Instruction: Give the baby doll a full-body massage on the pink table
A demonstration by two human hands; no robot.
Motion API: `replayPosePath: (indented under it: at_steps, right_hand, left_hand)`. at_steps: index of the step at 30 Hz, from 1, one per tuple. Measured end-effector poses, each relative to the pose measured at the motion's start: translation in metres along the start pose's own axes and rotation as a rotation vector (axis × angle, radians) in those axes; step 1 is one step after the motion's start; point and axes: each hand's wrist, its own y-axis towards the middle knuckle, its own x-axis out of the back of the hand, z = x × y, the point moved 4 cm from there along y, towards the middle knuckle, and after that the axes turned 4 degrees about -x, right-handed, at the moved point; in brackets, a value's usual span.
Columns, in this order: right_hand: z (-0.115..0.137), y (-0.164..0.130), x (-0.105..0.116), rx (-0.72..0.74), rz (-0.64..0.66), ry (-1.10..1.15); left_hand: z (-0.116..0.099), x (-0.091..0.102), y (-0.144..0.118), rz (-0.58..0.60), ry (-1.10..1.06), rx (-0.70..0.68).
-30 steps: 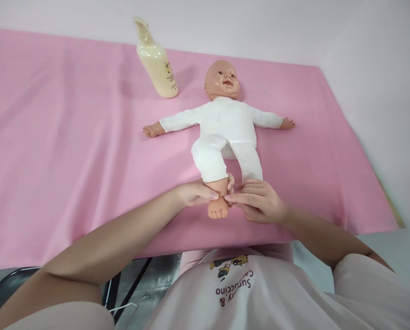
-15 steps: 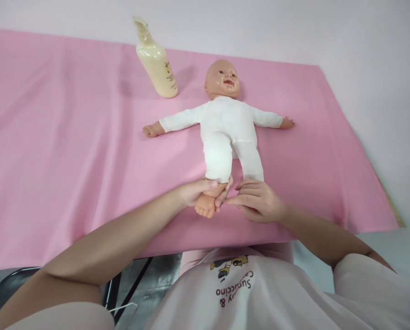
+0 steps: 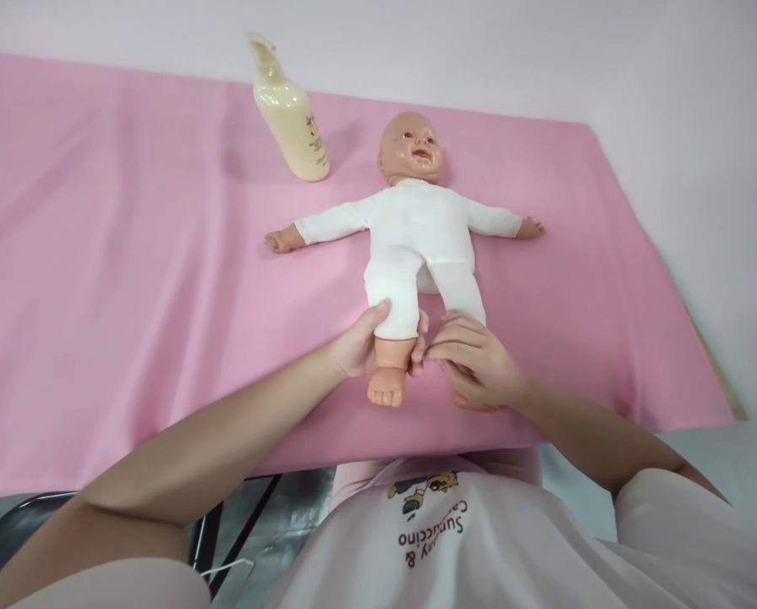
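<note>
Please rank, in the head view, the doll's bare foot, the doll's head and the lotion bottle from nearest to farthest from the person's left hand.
Measured from the left hand:
1. Doll's bare foot: right beside the hand, which grips the leg just above it.
2. Doll's head: farther up the pink sheet, past the white body.
3. Lotion bottle: farthest, standing at the back, left of the head.

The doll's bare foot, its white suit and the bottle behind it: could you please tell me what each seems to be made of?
The doll's foot, held at the ankle by the left hand, looks like smooth moulded vinyl or plastic with a slight sheen. The white suit seems soft matte fabric, creased at the leg. The bottle looks like glossy translucent plastic holding cream-coloured liquid.
</note>
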Motion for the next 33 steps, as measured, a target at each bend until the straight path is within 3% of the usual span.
replayPosePath:
  at_steps: [3,8,12,24,33]
  right_hand:
    - [-0.005,0.000,0.004,-0.138,-0.004,-0.045]
    - [-0.014,-0.002,0.011,-0.518,-0.005,-0.086]
    - [-0.018,-0.004,0.011,-0.690,0.010,-0.010]
    - [-0.033,-0.010,0.007,-0.993,-0.066,0.374]
    - [-0.041,-0.012,-0.001,-1.155,-0.280,0.823]
  left_hand:
    - [-0.001,0.003,0.001,-0.035,-0.020,-0.039]
    - [-0.001,0.002,0.002,-0.024,-0.043,-0.049]
    - [-0.001,0.003,0.002,-0.051,-0.038,-0.063]
    - [-0.008,0.002,0.005,-0.135,0.041,-0.109]
    - [-0.009,0.006,0.004,-0.291,0.032,-0.152]
